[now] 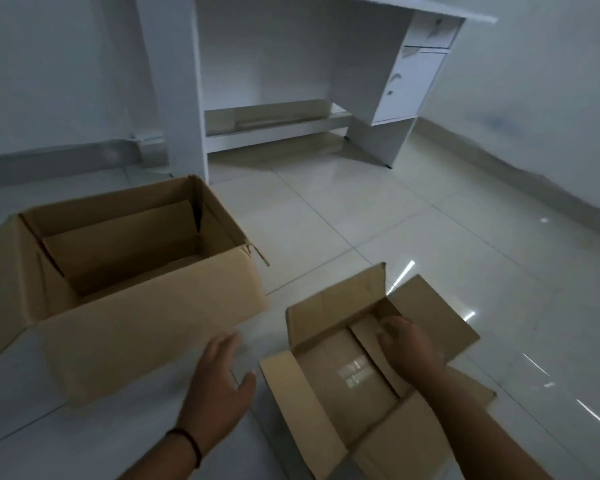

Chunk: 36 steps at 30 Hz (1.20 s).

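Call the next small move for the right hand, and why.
Probably press the inner flap down flat: the right hand is inside the open small box with fingers on that flap, while the left hand hovers open near the large box.

The single view is worn on the head. It faces forward and steeply down onto the floor. The wide-angle lens bends straight lines toward the frame edges. Both forearms enter at the bottom edge, nearest the lens: the left hand left of centre, the right hand right of centre. The small box lies close below the lens; the big box is at left, slightly farther. The desk is farthest, at the floor's far edge by the wall.
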{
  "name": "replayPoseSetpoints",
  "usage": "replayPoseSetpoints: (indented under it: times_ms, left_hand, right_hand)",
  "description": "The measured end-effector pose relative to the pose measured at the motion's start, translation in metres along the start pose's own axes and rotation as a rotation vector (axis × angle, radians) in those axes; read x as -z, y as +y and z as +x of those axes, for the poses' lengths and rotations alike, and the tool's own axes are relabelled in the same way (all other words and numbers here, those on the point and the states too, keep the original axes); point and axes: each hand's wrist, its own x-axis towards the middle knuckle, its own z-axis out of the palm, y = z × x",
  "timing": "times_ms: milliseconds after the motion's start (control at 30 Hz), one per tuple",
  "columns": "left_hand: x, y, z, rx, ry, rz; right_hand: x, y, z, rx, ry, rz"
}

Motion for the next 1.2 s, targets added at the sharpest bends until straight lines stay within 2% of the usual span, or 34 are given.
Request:
replayPoseSetpoints:
  times_ms: [100, 200, 333, 433, 533, 667, 767, 833, 933, 967, 1033, 1200]
  left_hand:
    - [-0.044, 0.013, -0.013, 0.323, -0.150, -0.175]
    - [-0.078, 0.021, -0.016, 0.674, -0.156, -0.439]
    - [-0.120, 0.025, -0.013, 0.803, -0.153, -0.458]
    - [-0.144, 0.030, -0.004, 0.823, -0.162, -0.370]
    - [-0.158, 0.029, 0.011, 0.762, -0.041, -0.243]
    - [-0.166, 0.037, 0.033, 0.609, 0.058, -0.070]
    - [-0.165, 0.045, 0.050, 0.512, 0.123, -0.052]
    - [-0.165, 0.049, 0.058, 0.496, 0.092, -0.068]
    - [-0.175, 0.053, 0.063, 0.426, -0.137, -0.028]
    - [-0.176, 0.052, 0.064, 0.404, -0.168, -0.004]
    - [-0.173, 0.053, 0.072, 0.402, -0.154, 0.009]
    - [-0.159, 0.051, 0.091, 0.446, -0.155, 0.021]
  right_hand:
    - [0.012, 0.051, -0.018, -0.105, 0.023, -0.067]
    - [0.020, 0.097, -0.027, -0.165, 0.041, -0.127]
    - [0.032, 0.145, -0.019, -0.253, -0.004, -0.126]
    - [0.037, 0.172, -0.001, -0.291, -0.047, -0.115]
    - [0.037, 0.194, 0.022, -0.340, -0.101, -0.127]
    - [0.033, 0.219, 0.050, -0.396, -0.138, -0.107]
    - [0.027, 0.235, 0.067, -0.429, -0.144, -0.077]
    - [0.023, 0.242, 0.078, -0.417, -0.129, -0.019]
    - [0.017, 0.249, 0.097, -0.423, -0.132, 0.003]
    - [0.014, 0.251, 0.103, -0.426, -0.164, -0.029]
    - [0.007, 0.256, 0.111, -0.437, -0.228, -0.086]
    - [-0.008, 0.263, 0.115, -0.586, -0.204, -0.005]
